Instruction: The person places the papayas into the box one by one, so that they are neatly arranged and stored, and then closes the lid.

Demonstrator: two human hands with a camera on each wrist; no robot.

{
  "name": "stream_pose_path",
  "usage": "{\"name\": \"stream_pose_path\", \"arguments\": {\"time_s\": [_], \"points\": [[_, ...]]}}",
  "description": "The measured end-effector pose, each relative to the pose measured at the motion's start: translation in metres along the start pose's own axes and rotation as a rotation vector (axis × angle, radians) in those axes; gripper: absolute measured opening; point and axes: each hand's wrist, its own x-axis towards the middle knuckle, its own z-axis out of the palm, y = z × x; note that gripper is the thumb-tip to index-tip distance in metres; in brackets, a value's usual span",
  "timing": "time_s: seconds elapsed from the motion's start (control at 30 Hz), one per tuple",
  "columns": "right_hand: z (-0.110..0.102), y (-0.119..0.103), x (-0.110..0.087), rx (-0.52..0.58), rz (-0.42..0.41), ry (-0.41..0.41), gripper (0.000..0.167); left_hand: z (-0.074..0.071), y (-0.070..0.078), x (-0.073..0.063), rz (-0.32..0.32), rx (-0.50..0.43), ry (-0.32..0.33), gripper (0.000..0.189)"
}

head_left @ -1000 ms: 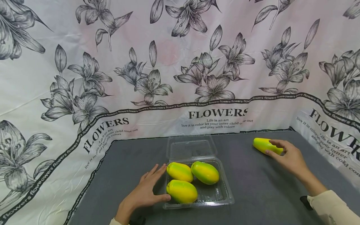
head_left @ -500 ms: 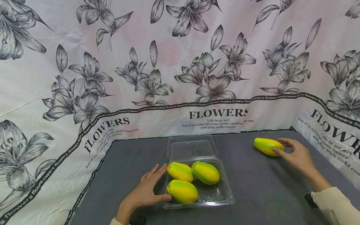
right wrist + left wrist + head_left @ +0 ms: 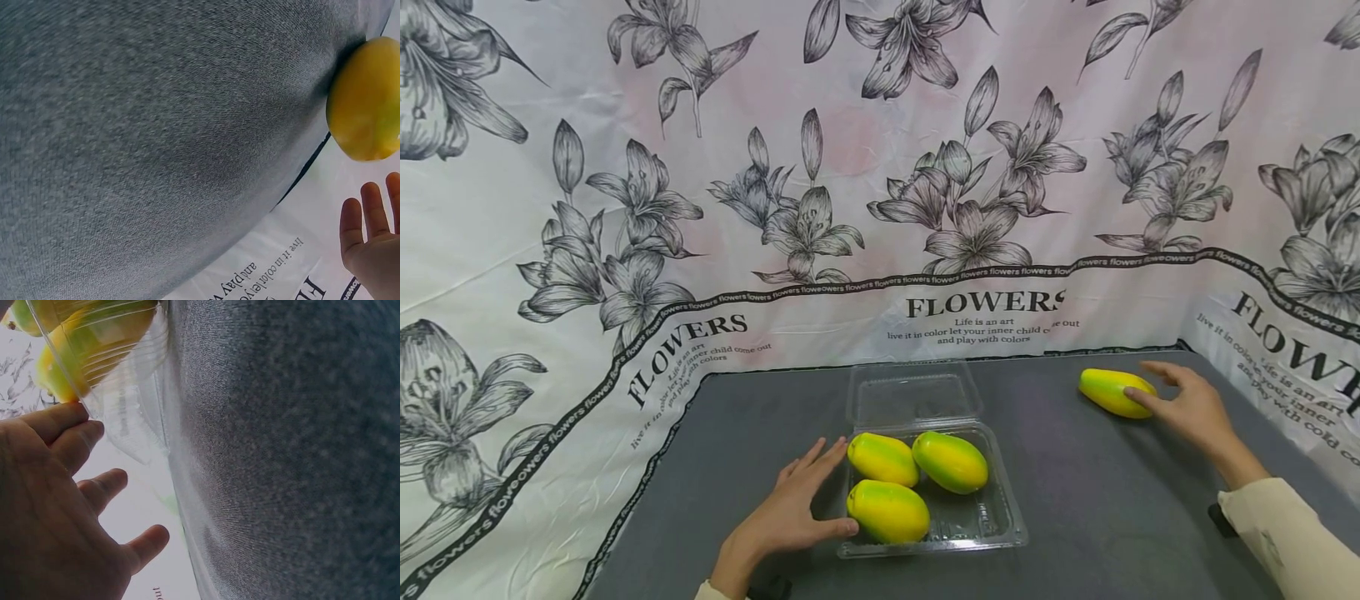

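A single yellow-green papaya [image 3: 1105,392] lies on the grey table at the back right. My right hand [image 3: 1197,412] is at its right end, fingers spread and thumb overlapping the fruit in the head view. In the right wrist view, straight fingers [image 3: 374,209] show apart from the papaya [image 3: 365,103]. A clear plastic clamshell box [image 3: 977,527] holds three similar papayas [image 3: 951,462], two behind and one in front at the left. My left hand [image 3: 786,507] is spread along the box's left side. The left wrist view shows fingertips [image 3: 76,414] right at the clear rim.
The box's clear lid [image 3: 913,400] lies folded back behind it. A grey cloth covers the table [image 3: 1045,517]. White flower-printed fabric [image 3: 820,333] rises along the back and both sides.
My right hand has drawn back to the right from over the lone papaya, and its fingers have lifted away, uncovering more of the fruit. The left hand and the boxed papayas stay put.
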Motion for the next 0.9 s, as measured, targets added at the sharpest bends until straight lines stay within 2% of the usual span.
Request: {"name": "stream_pose_path", "arguments": {"time_s": [0.4, 0.9], "points": [[0.005, 0.003, 0.008, -0.012, 0.022, -0.077, 0.077, 0.002, -0.002, 0.001, -0.018, 0.031, 0.007, 0.100], [0.009, 0.011, 0.017, -0.038, 0.039, -0.148, 0.086, 0.000, -0.001, 0.001, -0.023, 0.024, -0.001, 0.100]]}}
